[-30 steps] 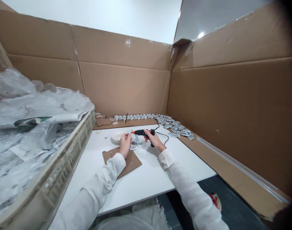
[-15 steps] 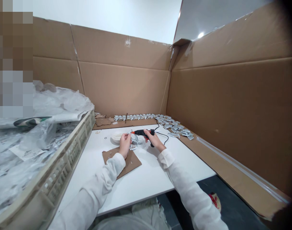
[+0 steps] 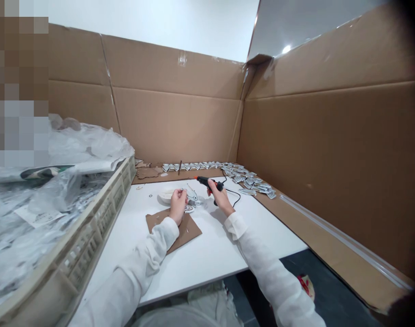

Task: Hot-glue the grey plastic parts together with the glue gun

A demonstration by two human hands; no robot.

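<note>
My right hand (image 3: 221, 197) is wrapped round the grip of a black hot glue gun (image 3: 205, 181), whose orange tip points left above the table. My left hand (image 3: 178, 205) has its fingertips pinched on a small pale piece, mostly hidden by the fingers. Just right of those fingers is a grey-white cut-out piece (image 3: 193, 194); whether it is held or lies there I cannot tell. A round patterned piece (image 3: 189, 209) rests beside the hand. Behind it stands a white bowl (image 3: 164, 196). Below my left wrist lies a brown cardboard sheet (image 3: 190, 230).
Along the back edge of the white table (image 3: 207, 254) runs a row of small silvery pieces (image 3: 197, 166), with a pile of similar pieces (image 3: 251, 181) at the right. A beige crate (image 3: 91, 243) full of plastic bags borders the left. Tall cardboard walls (image 3: 173, 118) enclose the table.
The glue gun's tip has lifted up and to the right, away from my left fingertips. My left hand has stayed almost in place.
</note>
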